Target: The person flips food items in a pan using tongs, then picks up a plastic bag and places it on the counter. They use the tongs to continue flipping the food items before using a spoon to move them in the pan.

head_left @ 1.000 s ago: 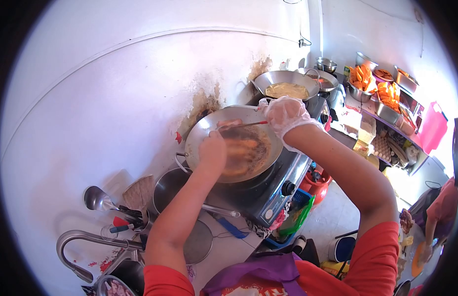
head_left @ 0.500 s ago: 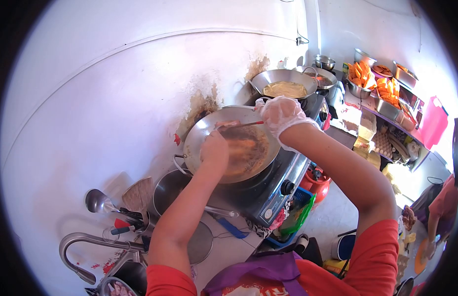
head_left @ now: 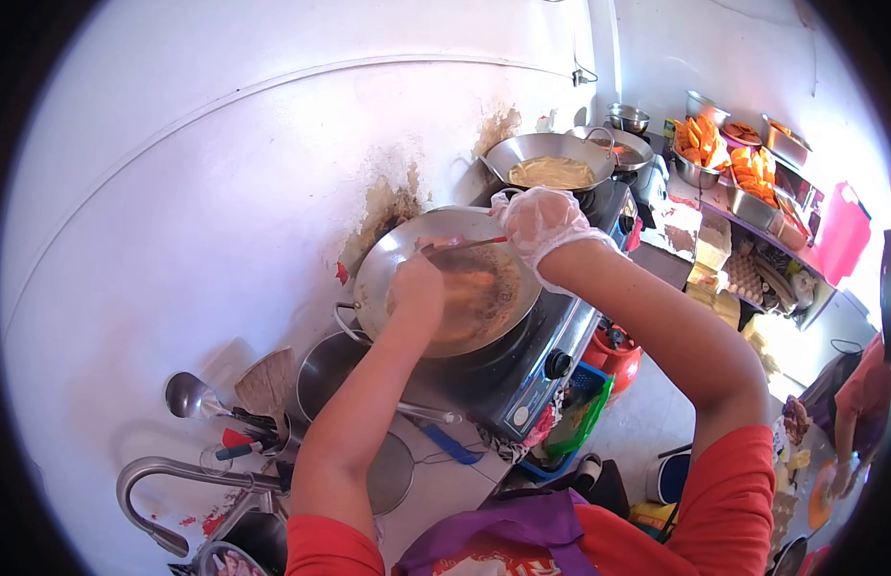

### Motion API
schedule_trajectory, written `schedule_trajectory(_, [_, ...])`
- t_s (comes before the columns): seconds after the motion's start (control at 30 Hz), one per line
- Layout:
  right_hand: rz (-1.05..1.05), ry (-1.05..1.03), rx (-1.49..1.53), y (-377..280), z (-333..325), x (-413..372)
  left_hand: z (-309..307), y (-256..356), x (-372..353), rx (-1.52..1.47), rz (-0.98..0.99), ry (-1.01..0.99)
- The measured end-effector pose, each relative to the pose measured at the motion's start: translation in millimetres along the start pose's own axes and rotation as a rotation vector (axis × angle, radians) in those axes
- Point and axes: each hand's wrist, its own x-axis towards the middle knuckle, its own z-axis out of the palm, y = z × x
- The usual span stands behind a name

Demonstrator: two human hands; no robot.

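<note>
Set against a white wall [head_left: 263, 182] with brown, peeling patches, the large round steel wok [head_left: 376, 278] sits on a black stove with a silver front [head_left: 546, 370]. A pale counter [head_left: 469, 477] adjoins the stove on the wok's near side; grey floor lies to its right.

White characters on the red shirt [head_left: 493, 568] are partly covered by the purple apron [head_left: 465, 531] and cannot be read. A round pale badge [head_left: 520, 416] on the stove is likewise illegible.

The bare left hand [head_left: 417, 288] is over the wok's left half, fingers drawn together beside a pinkish piece of food [head_left: 442, 240] and the near end of a slender dark tool with a red end [head_left: 465, 246]. The right hand [head_left: 544, 223], in a clear plastic glove, is curled at the wok's far right rim, beside the red end; its exact grip cannot be determined. Brown, bubbling liquid [head_left: 493, 298] fills the wok's bottom, around orange-brown food.

Beyond the wok stands a second steel wok [head_left: 524, 150] of yellowish liquid. Left of and nearer than it are a steel ladle [head_left: 186, 395] and curved tap [head_left: 143, 468]. The left forearm partly blocks a dark round pan [head_left: 321, 370]. Far right, a person [head_left: 860, 389] bends near orange food in steel containers [head_left: 697, 173].
</note>
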Motion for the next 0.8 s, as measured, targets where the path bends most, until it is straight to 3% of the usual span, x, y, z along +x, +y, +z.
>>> schedule_trajectory(0.27, [-0.015, -0.047, 0.007, -2, -5, -2, -10, -2, -8, 0.140, 0.130, 0.046])
schedule_trajectory(0.47, [0.041, 0.000, 0.107, -11, 12, 7, 3, -5, -6, 0.107, 0.071, 0.060])
schedule_trajectory(0.57, [-0.005, -0.035, -0.008, -15, -2, 2, 1, -8, -8, 0.094, 0.184, 0.151])
schedule_trajectory(0.67, [0.012, -0.109, 0.105, -7, -8, 6, 17, -13, -5, 0.042, 0.140, 0.214])
schedule_trajectory(0.8, [0.032, -0.167, 0.038, -3, -22, 6, 17, -14, -4, 0.067, 0.155, 0.239])
